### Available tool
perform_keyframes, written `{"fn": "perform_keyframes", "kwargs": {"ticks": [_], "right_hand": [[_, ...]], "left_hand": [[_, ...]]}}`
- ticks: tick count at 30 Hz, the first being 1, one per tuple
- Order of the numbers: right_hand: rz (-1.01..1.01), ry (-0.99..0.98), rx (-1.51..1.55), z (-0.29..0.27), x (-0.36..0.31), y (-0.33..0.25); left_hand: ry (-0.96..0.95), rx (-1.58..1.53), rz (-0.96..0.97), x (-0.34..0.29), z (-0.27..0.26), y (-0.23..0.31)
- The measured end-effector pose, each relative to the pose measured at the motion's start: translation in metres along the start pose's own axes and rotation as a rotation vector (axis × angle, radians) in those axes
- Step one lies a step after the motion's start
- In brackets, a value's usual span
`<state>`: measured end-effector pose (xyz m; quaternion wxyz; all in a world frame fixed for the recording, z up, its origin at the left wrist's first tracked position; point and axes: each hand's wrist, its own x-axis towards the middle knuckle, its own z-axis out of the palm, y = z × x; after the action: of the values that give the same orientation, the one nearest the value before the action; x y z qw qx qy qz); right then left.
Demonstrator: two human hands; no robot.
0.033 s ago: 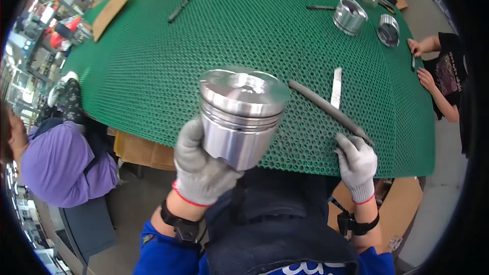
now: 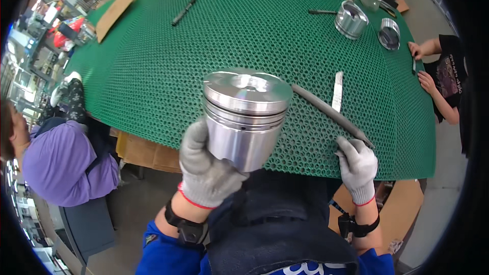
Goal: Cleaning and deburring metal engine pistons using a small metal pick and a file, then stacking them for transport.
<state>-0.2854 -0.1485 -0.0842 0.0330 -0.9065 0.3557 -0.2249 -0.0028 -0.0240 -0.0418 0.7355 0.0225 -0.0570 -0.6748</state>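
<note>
A shiny metal piston (image 2: 244,117) is held up above the near edge of the green mat, its flat crown with a round recess tilted toward me. My left hand (image 2: 206,160), in a grey-white glove, is closed around its lower left side; some fingers are hidden behind the piston. My right hand (image 2: 358,165), gloved alike, rests at the mat's near edge with loosely bent fingers, thumb and forefinger apart, nothing visible between them. Just beyond it lies a long grey rod-like tool (image 2: 328,110), its near end close to my knuckles. Beside the tool is a pale flat strip (image 2: 337,91).
Two more pistons, one upright (image 2: 351,20) and one on its side (image 2: 389,34), sit at the far right. A black pen (image 2: 184,11) lies far left on the mat (image 2: 153,66). One person in purple (image 2: 61,163) sits left; another in black (image 2: 448,74) is at the right edge.
My left hand and the piston have shifted slightly to the right in the picture. The surroundings have shifted slightly too. My right hand stays almost where it was.
</note>
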Motion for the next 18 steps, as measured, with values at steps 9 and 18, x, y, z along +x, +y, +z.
{"fn": "perform_keyframes", "kwargs": {"ticks": [9,18], "right_hand": [[0.163,0.021,0.379,-0.019,0.039,0.041],[0.128,-0.091,0.386,-0.039,0.048,0.0]], "left_hand": [[-0.008,-0.08,0.054,-0.018,0.03,-0.028],[-0.076,0.022,0.169,-0.02,0.027,-0.048]]}}
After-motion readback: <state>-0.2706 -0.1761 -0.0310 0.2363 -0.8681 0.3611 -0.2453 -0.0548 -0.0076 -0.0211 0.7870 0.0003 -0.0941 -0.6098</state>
